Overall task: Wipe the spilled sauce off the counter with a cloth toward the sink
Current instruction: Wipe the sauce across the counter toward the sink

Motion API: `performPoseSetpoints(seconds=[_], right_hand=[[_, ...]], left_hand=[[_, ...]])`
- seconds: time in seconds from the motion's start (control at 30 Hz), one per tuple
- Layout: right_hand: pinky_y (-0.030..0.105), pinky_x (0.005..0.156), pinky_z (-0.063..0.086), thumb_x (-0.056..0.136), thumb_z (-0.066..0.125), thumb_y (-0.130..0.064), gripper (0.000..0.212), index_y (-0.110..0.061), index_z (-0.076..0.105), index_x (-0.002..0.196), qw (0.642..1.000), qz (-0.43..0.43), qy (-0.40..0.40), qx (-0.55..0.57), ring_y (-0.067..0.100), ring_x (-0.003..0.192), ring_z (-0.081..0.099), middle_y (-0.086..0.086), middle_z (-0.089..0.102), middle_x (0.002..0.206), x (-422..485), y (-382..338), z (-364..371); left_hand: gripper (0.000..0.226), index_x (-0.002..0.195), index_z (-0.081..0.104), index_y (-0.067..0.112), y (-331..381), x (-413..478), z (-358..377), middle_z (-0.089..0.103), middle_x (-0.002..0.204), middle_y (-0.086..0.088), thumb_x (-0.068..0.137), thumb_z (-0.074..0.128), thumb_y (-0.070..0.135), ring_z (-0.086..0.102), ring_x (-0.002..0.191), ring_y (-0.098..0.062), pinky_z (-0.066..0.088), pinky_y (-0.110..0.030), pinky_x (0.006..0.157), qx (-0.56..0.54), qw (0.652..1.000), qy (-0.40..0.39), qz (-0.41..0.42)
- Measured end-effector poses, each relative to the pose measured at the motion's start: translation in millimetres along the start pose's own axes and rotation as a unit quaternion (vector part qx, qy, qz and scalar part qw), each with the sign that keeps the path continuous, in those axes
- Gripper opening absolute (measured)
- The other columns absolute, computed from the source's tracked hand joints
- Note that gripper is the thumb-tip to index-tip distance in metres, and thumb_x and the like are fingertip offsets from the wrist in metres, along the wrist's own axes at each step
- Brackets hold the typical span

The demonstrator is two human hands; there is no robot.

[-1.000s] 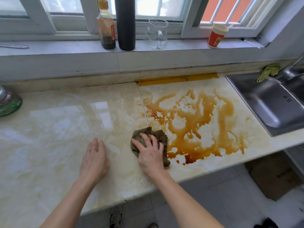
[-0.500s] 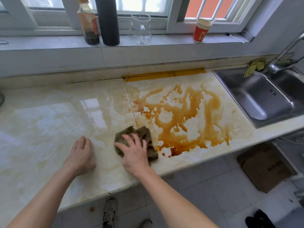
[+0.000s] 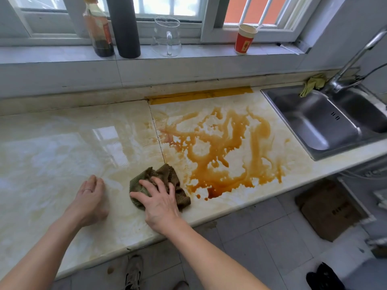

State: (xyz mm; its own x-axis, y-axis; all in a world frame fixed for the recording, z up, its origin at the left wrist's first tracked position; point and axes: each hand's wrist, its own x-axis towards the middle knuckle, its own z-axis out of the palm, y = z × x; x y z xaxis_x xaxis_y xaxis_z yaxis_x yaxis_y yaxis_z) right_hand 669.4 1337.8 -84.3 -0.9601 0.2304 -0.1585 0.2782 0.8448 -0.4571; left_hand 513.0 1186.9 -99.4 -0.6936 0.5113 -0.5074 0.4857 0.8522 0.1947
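Observation:
A wide brown sauce spill [image 3: 226, 147] covers the marble counter [image 3: 62, 147] between the tile seam and the steel sink [image 3: 318, 122] at the right. A crumpled olive-brown cloth [image 3: 167, 174] lies at the spill's near left edge. My right hand [image 3: 159, 197] presses on the cloth with spread fingers, covering its near half. My left hand [image 3: 90, 197] rests on the bare counter to the left of the cloth, its fingers curled under, holding nothing.
On the window sill stand a sauce bottle [image 3: 99, 28], a dark cylinder [image 3: 125, 28], a glass jug [image 3: 167, 36] and a red paper cup [image 3: 244, 39]. A green rag [image 3: 313, 84] and a tap [image 3: 351, 63] sit at the sink's back. Yellow tape [image 3: 201, 94] runs along the backsplash.
The camera has swung right and the sink shows more fully. My right hand with the cloth stays at the spill's left edge. The fingers of my left hand have curled in.

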Motion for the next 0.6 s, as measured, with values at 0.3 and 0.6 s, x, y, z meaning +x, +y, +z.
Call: performPoseSetpoints(seconds=[0.3, 0.6], right_hand=[[0.056, 0.114, 0.0, 0.086, 0.05, -0.004, 0.062, -0.036, 0.047, 0.138, 1.0, -0.013, -0.003, -0.002, 0.027, 0.145, 0.006, -0.003, 0.021, 0.157, 2.1, 6.3, 4.6], [0.049, 0.11, 0.018, 0.089, 0.049, -0.01, 0.054, -0.039, 0.051, 0.134, 0.995, 0.058, 0.075, -0.016, 0.023, 0.139, 0.02, -0.006, 0.031, 0.153, 19.1, 37.3, -17.1]], left_hand=[[0.093, 0.148, -0.006, 0.001, 1.8, -0.2, 0.2, -0.015, 0.156, -0.018, 0.083, 0.056, 0.023, -0.005, 0.146, -0.033, 0.008, -0.04, 0.12, 0.004, 1.0, -0.005, -0.007], [0.084, 0.149, -0.01, 0.006, 3.7, -3.5, -0.8, -0.02, 0.156, -0.013, 0.088, 0.045, 0.019, -0.012, 0.146, -0.028, 0.004, -0.039, 0.12, -0.018, 0.999, -0.022, -0.02]])
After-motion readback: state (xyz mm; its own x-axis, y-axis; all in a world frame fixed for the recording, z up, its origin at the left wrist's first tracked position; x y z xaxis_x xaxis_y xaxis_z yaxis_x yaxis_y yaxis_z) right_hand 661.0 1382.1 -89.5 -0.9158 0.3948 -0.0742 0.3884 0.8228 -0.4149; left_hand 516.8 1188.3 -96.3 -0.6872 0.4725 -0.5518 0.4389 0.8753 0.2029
